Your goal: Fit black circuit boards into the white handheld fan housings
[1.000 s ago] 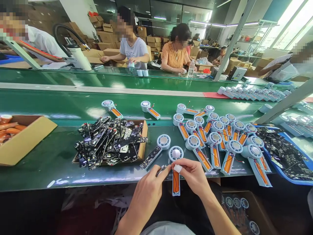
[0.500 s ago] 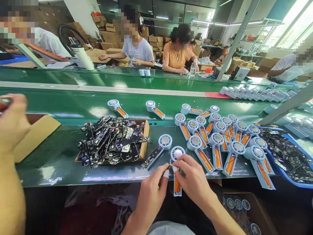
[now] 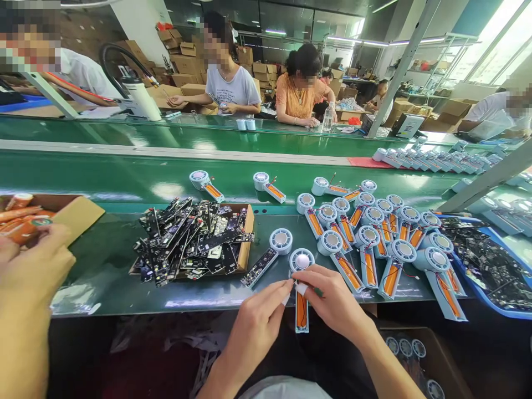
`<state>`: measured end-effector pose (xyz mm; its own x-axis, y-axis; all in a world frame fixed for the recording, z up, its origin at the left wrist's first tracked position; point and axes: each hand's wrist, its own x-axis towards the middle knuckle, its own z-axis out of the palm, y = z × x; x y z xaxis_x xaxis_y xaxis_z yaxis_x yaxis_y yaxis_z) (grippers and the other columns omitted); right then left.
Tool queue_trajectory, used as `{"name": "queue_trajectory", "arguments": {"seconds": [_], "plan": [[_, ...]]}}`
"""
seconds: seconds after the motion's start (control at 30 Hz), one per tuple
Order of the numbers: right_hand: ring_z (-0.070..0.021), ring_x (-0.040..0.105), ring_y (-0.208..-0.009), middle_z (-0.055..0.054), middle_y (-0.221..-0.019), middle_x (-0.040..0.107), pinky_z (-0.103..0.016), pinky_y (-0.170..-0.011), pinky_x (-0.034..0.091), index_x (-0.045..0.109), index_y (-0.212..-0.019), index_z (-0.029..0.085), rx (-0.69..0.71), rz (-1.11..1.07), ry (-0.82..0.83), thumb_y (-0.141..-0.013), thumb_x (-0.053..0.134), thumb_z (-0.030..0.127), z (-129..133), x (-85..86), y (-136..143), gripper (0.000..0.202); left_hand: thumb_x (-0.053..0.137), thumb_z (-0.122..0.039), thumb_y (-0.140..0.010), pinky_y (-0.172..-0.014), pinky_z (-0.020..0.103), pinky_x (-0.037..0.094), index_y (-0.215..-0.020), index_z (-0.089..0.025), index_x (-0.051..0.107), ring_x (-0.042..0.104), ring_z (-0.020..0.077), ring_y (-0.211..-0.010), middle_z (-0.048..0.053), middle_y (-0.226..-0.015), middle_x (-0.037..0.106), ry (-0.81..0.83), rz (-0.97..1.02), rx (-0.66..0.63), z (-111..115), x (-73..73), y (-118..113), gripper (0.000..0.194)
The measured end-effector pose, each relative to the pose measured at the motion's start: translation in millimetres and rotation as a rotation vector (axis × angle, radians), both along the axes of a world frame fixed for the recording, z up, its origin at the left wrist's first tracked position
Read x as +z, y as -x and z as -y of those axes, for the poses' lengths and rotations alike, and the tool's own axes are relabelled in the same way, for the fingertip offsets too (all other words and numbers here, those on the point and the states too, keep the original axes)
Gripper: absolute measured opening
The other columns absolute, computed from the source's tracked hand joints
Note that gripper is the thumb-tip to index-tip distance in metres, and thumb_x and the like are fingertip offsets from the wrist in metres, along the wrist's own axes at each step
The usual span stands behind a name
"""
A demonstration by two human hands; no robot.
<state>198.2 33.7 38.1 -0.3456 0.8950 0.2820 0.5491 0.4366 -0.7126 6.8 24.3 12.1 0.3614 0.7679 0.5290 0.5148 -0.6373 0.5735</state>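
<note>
A light-blue fan (image 3: 302, 316) with an orange battery in its open handle lies at the bench's front edge, its round head away from me. Over the top of that handle my left hand (image 3: 260, 310) and my right hand (image 3: 332, 299) meet, fingertips pinched together. What my left fingers hold is too small to name. A small dark-green piece sticks out between my right fingers, its rest hidden. Left of them lies another fan (image 3: 281, 241) with a black circuit board (image 3: 260, 267) on its handle.
Circuit boards heap over a carton (image 3: 246, 238) at left. Many fans (image 3: 368, 235) crowd the right, beside a blue tray (image 3: 494, 307) of boards. More fans (image 3: 261, 180) lie on the green belt (image 3: 166, 160). A co-worker's hands (image 3: 41, 260) are at far left; people sit opposite.
My hands have drawn together, and the dark-green piece now shows at my right hand. The co-worker's hand at left has moved down and right, to orange items. Fans on the belt have shifted slightly right.
</note>
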Motion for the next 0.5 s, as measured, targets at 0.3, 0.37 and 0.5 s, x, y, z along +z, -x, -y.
{"name": "queue_trajectory", "arguments": {"seconds": [0.3, 0.37, 0.5], "plan": [[-0.0197, 0.065, -0.087, -0.006, -0.094, 0.072, -0.030, -0.077, 0.053, 0.074, -0.104, 0.022, -0.055, 0.028, -0.034, -0.097, 0.052, 0.015, 0, -2.0, 0, 0.024, 0.044, -0.010, -0.097, -0.087, 0.027, 0.061, -0.120, -0.020, 0.069, 0.076, 0.0190, -0.097, 0.009, -0.110, 0.078, 0.021, 0.056, 0.022, -1, -3.4, -10, 0.036], [-0.0174, 0.064, -0.078, -0.004, -0.087, 0.072, -0.027, -0.069, 0.050, 0.074, -0.101, 0.021, -0.067, -0.040, 0.115, -0.099, 0.052, 0.022, 1, 0.4, -3, 0.023, 0.044, -0.017, -0.100, -0.090, 0.029, 0.060, -0.124, -0.020, 0.068, 0.074, 0.0201, -0.103, 0.010, -0.115, 0.077, 0.157, 0.132, 0.026, 6, -1.6, -14, 0.034], [-0.0166, 0.065, -0.075, -0.003, -0.083, 0.073, -0.025, -0.066, 0.050, 0.074, -0.099, 0.017, -0.113, -0.410, 0.468, -0.094, 0.063, 0.041, 5, -1.1, -11, 0.027, 0.031, -0.030, -0.105, -0.102, 0.036, 0.055, -0.132, -0.020, 0.064, 0.069, 0.0223, -0.116, 0.010, -0.124, 0.074, 0.565, 0.322, 0.009, 20, 5.8, -13, 0.044]]}}
